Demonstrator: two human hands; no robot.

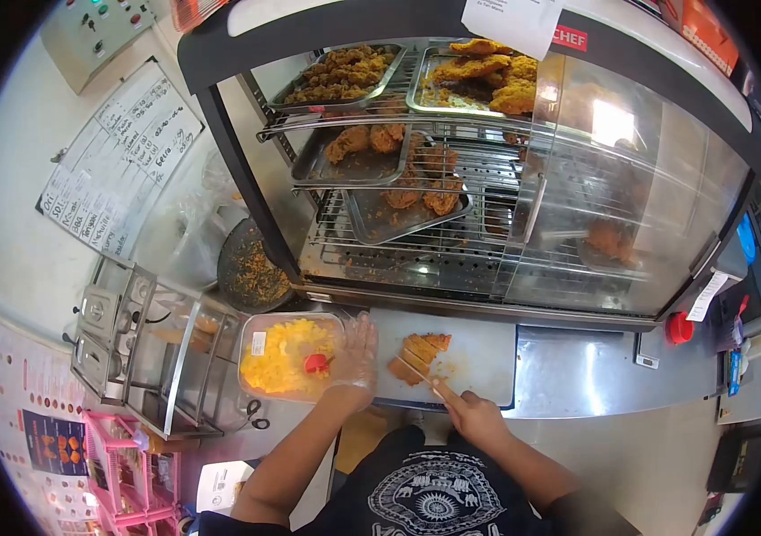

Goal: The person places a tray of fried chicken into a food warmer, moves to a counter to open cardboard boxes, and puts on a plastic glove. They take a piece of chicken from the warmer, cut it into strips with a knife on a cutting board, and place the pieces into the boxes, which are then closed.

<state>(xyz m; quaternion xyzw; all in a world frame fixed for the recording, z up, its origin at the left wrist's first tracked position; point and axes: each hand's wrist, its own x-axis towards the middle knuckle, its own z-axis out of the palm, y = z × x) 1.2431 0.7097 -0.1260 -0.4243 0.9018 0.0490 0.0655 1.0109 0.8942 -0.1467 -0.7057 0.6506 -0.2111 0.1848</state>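
My right hand (471, 414) is closed round the handle of a knife (417, 368), whose blade lies across a golden fried cutlet (425, 347). Cut lines divide the cutlet into several strips on a white cutting board (487, 357). In a clear plastic glove, my left hand (359, 359) has its fingers stretched out along the right edge of a clear plastic tub (250, 388). Yellow food (280, 347) fills the tub, and a small red object (316, 364) sits on top of it.
A glass warming cabinet (452, 304) stands behind the board, with trays of fried chicken (344, 71) inside. Left of it are a dark pan of crumbs (253, 268) and a metal rack (185, 366). Black-handled scissors (257, 415) lie near the tub. Steel counter (577, 366) extends right.
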